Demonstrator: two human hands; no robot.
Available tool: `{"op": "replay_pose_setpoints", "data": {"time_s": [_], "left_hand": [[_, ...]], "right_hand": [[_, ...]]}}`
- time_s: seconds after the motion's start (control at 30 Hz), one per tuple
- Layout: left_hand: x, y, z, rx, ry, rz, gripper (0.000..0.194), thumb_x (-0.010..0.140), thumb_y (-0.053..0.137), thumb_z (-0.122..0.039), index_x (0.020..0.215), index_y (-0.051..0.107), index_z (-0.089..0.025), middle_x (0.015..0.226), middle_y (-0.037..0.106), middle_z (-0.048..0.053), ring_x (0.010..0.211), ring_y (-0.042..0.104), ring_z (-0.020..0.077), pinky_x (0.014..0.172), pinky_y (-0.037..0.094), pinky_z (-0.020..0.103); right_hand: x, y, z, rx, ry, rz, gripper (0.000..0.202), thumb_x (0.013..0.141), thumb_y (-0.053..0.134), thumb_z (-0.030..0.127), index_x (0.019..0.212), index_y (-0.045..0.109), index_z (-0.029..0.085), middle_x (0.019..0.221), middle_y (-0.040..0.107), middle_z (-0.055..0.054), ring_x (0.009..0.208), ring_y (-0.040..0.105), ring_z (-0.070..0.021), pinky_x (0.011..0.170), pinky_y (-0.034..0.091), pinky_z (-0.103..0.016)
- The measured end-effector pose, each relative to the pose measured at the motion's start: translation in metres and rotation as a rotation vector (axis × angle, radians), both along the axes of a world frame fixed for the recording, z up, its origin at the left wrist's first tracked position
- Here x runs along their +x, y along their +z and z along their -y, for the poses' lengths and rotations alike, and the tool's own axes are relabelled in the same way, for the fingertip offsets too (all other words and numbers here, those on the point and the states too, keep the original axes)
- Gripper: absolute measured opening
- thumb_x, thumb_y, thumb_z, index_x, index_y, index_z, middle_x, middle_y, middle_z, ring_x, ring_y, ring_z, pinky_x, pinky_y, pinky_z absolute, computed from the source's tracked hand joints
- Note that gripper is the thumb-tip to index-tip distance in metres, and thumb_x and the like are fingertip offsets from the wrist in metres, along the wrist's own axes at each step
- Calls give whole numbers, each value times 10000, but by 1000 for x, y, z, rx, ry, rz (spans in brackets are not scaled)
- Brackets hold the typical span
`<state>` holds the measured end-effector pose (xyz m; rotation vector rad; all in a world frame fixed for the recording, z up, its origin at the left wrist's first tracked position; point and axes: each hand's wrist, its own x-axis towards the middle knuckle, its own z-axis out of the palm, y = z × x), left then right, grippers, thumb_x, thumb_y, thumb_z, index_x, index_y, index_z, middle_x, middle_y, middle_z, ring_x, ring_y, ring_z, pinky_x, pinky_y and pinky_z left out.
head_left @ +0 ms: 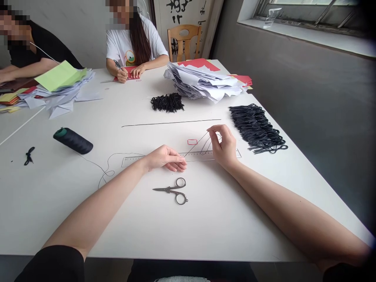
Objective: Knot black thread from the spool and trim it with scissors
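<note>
My left hand [169, 158] is closed on a dark thread, thumb against the fingers, over the clear ruler [135, 159]. To its right, my right hand [223, 144] pinches the same thread [197, 143] a little higher, and loops of it hang beside the fingers. The stretch between the hands is taut and slants up to the right. Below my left hand lie small metal scissors [170, 190] with the handles apart. A black thread spool [73, 140] rests on its side at the left, its loose thread curling toward my left forearm.
A straight black cord [172, 123] lies beyond my hands. Farther off are a black loop pile [167, 102] and a paper stack [202, 82]; bundled cords [255, 127] lie at the right. Two people sit across the table, one writing on red paper [132, 73].
</note>
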<state>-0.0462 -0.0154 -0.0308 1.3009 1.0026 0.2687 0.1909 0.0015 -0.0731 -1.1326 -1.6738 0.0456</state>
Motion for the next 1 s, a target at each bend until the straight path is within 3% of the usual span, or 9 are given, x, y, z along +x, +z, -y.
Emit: {"op": "replay_pose_setpoints", "data": {"time_s": [0.27,0.37,0.47,0.53,0.6,0.7,0.8,1.0], "left_hand": [[0,0,-1,-31,-2,9,323,728,747,-445,846,775,-146,932,760,127,860,731,223,752,570,272],[0,1,-2,-55,29,18,295,719,750,-420,832,780,-148,909,763,124,862,730,222,762,568,272],[1,1,-2,-75,71,36,276,704,750,-408,796,784,-149,885,764,120,865,725,218,773,560,270],[2,0,-2,-84,99,54,259,709,737,-392,786,786,-150,859,764,111,865,721,214,778,554,271],[2,0,-2,-91,127,75,224,703,733,-358,773,786,-152,832,764,100,853,719,211,775,551,274],[2,0,-3,-104,151,87,197,686,741,-331,748,782,-148,823,763,96,839,719,213,763,550,275],[3,1,-2,-115,153,93,200,693,743,-333,746,780,-144,830,764,99,832,722,206,752,548,258],[2,1,-2,-118,128,101,244,699,751,-370,775,779,-140,858,765,110,853,724,210,766,543,262]], "right_hand": [[0,-3,-1,-95,21,49,138,937,434,221,924,571,214,918,654,-63,867,616,-203,772,458,-359],[-3,1,4,-75,34,66,240,942,452,246,1166,527,201,1138,608,-118,921,628,-215,807,465,-393],[-11,14,21,49,70,142,397,944,465,235,1332,402,182,1320,504,-181,992,614,-230,847,450,-415],[-18,26,41,131,153,302,305,938,474,195,1243,465,180,1201,591,-151,962,607,-227,806,438,-382],[-28,35,64,162,325,540,130,929,478,151,1038,542,176,926,657,-78,803,593,-193,692,400,-325],[-41,39,97,99,422,854,116,911,486,138,818,550,166,713,579,-27,607,488,-159,592,322,-309],[-49,35,119,32,414,1010,125,905,477,130,842,583,146,723,571,-41,599,473,-165,553,294,-312],[-51,33,131,122,415,1107,238,848,460,-13,1013,613,63,817,631,-117,667,519,-191,526,335,-316]]}}
